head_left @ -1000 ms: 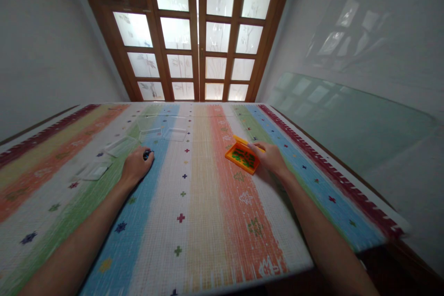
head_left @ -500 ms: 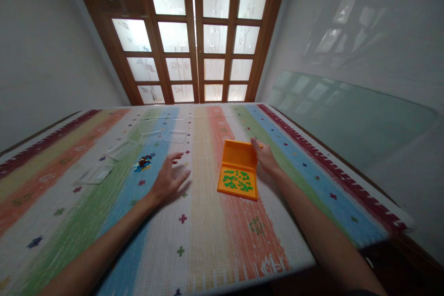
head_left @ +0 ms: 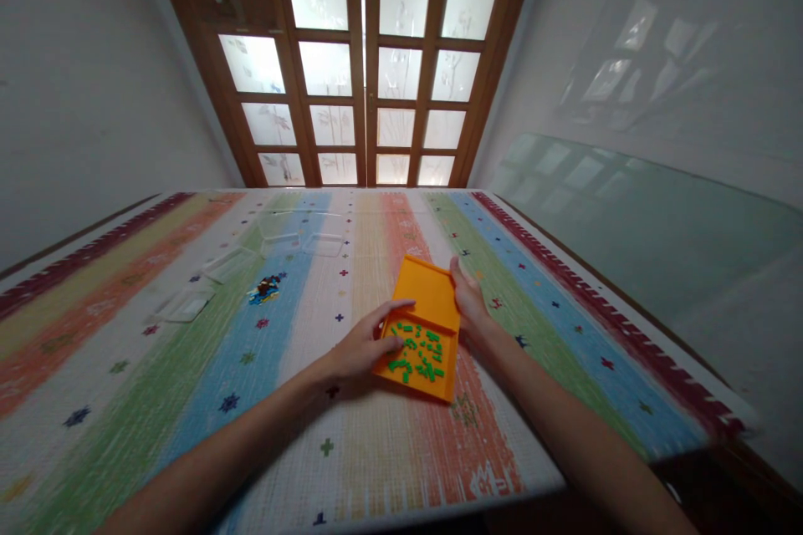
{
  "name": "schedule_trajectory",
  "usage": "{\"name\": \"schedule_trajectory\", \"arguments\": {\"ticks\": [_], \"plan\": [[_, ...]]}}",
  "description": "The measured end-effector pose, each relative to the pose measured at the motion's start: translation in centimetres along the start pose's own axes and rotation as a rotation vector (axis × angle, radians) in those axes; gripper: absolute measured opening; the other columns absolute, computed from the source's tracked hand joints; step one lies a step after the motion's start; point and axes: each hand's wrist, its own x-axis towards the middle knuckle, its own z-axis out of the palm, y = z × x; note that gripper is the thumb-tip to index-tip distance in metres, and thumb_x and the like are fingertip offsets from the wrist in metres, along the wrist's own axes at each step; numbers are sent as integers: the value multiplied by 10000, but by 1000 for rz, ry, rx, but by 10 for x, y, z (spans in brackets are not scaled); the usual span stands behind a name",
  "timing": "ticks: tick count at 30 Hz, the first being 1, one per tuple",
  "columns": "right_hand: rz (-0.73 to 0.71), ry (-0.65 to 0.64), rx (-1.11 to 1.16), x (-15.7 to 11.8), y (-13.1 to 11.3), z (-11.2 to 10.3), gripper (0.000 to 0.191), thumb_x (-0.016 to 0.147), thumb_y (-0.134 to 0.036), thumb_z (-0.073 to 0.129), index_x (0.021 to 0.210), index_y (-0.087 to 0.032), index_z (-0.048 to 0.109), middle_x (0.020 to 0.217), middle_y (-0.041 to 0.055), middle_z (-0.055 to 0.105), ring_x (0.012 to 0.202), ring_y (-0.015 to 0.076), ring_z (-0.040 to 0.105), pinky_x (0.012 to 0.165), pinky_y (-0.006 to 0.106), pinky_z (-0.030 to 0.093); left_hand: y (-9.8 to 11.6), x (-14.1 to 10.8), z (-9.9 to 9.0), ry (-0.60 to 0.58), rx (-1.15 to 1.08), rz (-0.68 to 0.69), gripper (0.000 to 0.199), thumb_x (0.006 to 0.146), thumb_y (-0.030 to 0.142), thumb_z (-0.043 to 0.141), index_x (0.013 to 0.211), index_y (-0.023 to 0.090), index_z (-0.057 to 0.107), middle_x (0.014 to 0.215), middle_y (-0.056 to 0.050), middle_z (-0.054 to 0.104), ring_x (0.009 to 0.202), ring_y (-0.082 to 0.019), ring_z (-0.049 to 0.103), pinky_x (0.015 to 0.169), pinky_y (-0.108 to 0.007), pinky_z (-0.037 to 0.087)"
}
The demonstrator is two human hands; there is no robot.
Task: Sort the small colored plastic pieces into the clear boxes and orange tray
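Observation:
An orange hinged plastic box [head_left: 430, 290] is spread open above the striped cloth, its lid on the far side. Scattered small green pieces [head_left: 411, 343], which look like toy building bricks, lie in its near half. My left hand [head_left: 364, 344] grips the box's left edge, thumb over the near half and a finger reaching toward the hinge. On the other side, my right hand [head_left: 470, 297] holds the lid's right edge, thumb up along its corner; its other fingers are mostly hidden behind the box.
Left of the box, a small pile of blue, brown and yellow pieces [head_left: 264, 290] lies on the cloth [head_left: 301, 435]. Several clear plastic trays [head_left: 181, 305] stand beyond it at the back left. A glass panel [head_left: 627, 209] leans along the right wall.
My left hand has moved right and taken hold of the box's left edge. The box has come nearer and turned slightly, with its lid laid further back. My right hand keeps its grip.

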Motion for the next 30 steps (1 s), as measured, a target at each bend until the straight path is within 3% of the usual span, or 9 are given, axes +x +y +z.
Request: {"name": "schedule_trajectory", "arguments": {"ticks": [5, 9, 14, 16, 20, 23, 27, 30], "plan": [[122, -40, 71, -4, 0, 6, 445, 973, -659, 537, 900, -226, 609, 743, 70, 742, 682, 221, 741, 543, 306, 595, 5, -6, -9, 90, -20, -33, 582, 868, 378, 700, 1425, 294, 557, 1336, -114, 636, 986, -227, 699, 852, -372, 577], [127, -54, 71, -5, -1, 7, 366, 965, -589, 599, 906, -228, 598, 657, 8, 679, 504, 136, 634, 428, 226, 510, 9, -14, -28, 240, 52, -28, 543, 897, 472, 651, 1405, 288, 602, 1300, -111, 686, 1000, -260, 707, 884, -409, 568], [181, -115, 31, -9, -4, 6, 234, 983, -448, 556, 990, -218, 605, 903, 67, 750, 556, 154, 677, 470, 286, 580, 28, -32, -68, 542, 235, 46, 578, 845, 477, 692, 1386, 281, 635, 1477, -99, 605, 1111, -257, 678, 925, -360, 564], [195, -130, -6, -11, -5, 6, 200, 973, -397, 550, 975, -206, 610, 887, 74, 746, 556, 162, 679, 479, 304, 591, 38, -39, -87, 657, 272, 13, 609, 847, 438, 681, 1420, 248, 601, 1379, -105, 668, 1000, -219, 707, 851, -321, 587], [238, -202, -72, -13, -4, 7, 211, 966, -368, 534, 925, -182, 627, 792, 86, 739, 553, 175, 686, 476, 290, 577, 61, -52, -119, 932, 192, -53, 563, 884, 305, 643, 1435, 217, 573, 999, -74, 764, 744, -174, 721, 686, -274, 600], [254, -254, -118, -15, -3, 7, 247, 969, -377, 521, 878, -175, 630, 762, 99, 743, 548, 185, 697, 464, 279, 563, 77, -60, -135, 1174, 359, -10, 457, 918, 228, 616, 1373, 190, 629, 1059, -80, 761, 812, -174, 721, 733, -263, 602], [277, -331, -183, -17, -4, 9, 266, 959, -383, 524, 841, -173, 637, 730, 98, 746, 531, 189, 703, 444, 259, 546, 86, -74, -162, 1292, 564, 6, 452, 954, 201, 579, 1406, 191, 601, 1126, -61, 746, 862, -163, 689, 823, -304, 605], [278, -362, -191, -17, -5, 9, 256, 946, -371, 538, 828, -171, 646, 718, 100, 747, 538, 183, 705, 457, 247, 549, 82, -84, -190, 1309, 772, -35, 485, 959, 221, 561, 1443, 198, 570, 1153, -51, 730, 855, -156, 653, 895, -342, 594]]}}
